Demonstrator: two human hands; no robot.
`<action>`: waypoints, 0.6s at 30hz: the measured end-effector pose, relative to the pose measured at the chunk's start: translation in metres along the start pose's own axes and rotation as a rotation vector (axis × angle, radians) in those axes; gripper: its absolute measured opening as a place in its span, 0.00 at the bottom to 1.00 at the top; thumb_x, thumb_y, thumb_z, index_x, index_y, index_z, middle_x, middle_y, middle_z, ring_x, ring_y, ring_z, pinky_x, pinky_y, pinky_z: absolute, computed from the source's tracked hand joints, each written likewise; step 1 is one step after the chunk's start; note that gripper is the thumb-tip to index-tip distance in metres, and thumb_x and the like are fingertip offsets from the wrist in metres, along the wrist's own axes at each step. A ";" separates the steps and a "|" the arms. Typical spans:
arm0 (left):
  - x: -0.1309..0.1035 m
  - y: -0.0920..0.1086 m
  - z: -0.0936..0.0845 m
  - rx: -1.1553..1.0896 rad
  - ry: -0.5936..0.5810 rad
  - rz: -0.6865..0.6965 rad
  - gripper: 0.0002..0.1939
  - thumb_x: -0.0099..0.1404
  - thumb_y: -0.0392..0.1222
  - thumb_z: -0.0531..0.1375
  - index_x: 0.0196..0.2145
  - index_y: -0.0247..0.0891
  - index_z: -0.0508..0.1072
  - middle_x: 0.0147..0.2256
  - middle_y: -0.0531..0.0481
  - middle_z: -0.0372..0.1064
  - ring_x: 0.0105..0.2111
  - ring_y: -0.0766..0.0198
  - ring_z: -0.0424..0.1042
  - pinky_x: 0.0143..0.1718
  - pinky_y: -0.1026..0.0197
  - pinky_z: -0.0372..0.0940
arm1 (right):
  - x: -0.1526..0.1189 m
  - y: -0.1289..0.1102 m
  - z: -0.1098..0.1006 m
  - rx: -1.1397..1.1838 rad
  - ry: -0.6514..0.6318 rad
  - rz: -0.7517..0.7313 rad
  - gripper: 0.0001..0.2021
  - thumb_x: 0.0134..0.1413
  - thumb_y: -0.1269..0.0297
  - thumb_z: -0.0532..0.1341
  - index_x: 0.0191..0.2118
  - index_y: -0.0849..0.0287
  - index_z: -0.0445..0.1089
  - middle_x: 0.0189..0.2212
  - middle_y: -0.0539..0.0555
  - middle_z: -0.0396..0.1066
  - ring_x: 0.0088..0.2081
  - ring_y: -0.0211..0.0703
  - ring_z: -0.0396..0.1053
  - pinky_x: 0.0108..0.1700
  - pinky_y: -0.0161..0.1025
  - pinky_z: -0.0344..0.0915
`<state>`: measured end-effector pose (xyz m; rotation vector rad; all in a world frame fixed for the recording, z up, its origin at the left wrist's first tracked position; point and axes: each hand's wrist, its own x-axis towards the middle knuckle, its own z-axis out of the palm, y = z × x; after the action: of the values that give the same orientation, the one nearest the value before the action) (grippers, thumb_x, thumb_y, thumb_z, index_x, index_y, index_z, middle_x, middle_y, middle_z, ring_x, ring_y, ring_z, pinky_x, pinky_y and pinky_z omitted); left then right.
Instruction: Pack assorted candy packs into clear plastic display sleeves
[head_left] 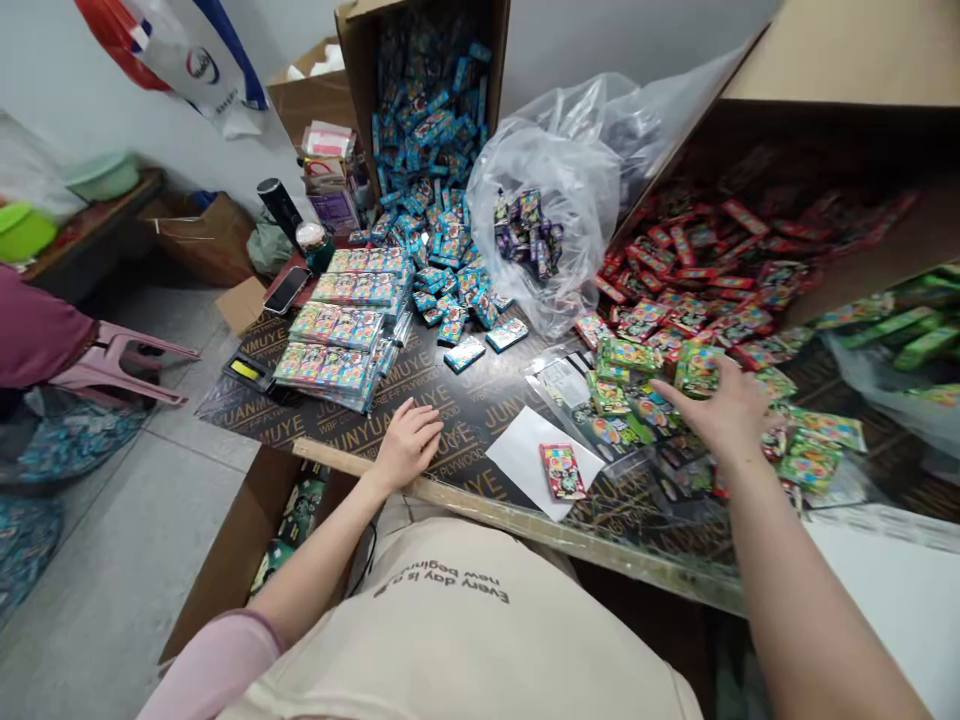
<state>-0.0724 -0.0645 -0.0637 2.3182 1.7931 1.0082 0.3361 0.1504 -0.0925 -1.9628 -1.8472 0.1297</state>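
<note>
- Green packet (696, 368) is over on the right of the black plywood table (472, 445), the big thing here, wooden strip along the near edge.
- Cardboard box (847, 55) on the right, tipped over, with red packs (679, 310) spilling out just behind the green one.
- Another box (499, 60) at the back pours out blue packs (431, 130). Clear plastic bag (592, 170) with dark purple ones sits between the two heaps.
- Stacks of wrapped sets (330, 362) on the left, well apart from the green stuff.
- White paper (519, 452) near the front edge, with a single red packet (562, 472) on it.
- Left hand (409, 442) rests by the table edge, fingers loosely bent, nothing in them.
- Right hand (731, 412) is over the green packet, thumb and fingers apart around it. More green packs and clear wrappers crowd in on both sides.
- Printed face up; the hand covers part, so I can't tell if it's gripped, and the long axis only looks like it runs away from the person.
</note>
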 end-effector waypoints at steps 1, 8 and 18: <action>0.000 0.002 0.001 -0.009 0.001 -0.008 0.10 0.64 0.34 0.57 0.40 0.40 0.77 0.43 0.43 0.77 0.48 0.55 0.74 0.58 0.39 0.61 | 0.002 -0.001 0.003 -0.006 -0.029 0.039 0.44 0.46 0.42 0.65 0.65 0.56 0.53 0.54 0.78 0.62 0.54 0.75 0.59 0.47 0.68 0.51; -0.003 -0.001 0.009 -0.034 0.019 -0.027 0.09 0.64 0.37 0.58 0.40 0.42 0.77 0.43 0.44 0.77 0.45 0.54 0.75 0.55 0.39 0.64 | -0.031 -0.025 0.004 -0.109 -0.063 0.026 0.35 0.57 0.54 0.58 0.67 0.60 0.49 0.59 0.72 0.59 0.57 0.66 0.57 0.55 0.65 0.50; 0.001 -0.001 0.025 -0.066 -0.016 0.083 0.08 0.63 0.38 0.59 0.40 0.42 0.76 0.42 0.44 0.76 0.44 0.51 0.75 0.55 0.40 0.65 | -0.037 0.049 -0.043 -0.074 0.113 0.299 0.27 0.59 0.54 0.55 0.61 0.59 0.61 0.63 0.66 0.56 0.63 0.62 0.50 0.59 0.59 0.46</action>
<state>-0.0603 -0.0549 -0.0835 2.3721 1.6450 1.0397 0.3933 0.1031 -0.0805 -2.2396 -1.4990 0.0395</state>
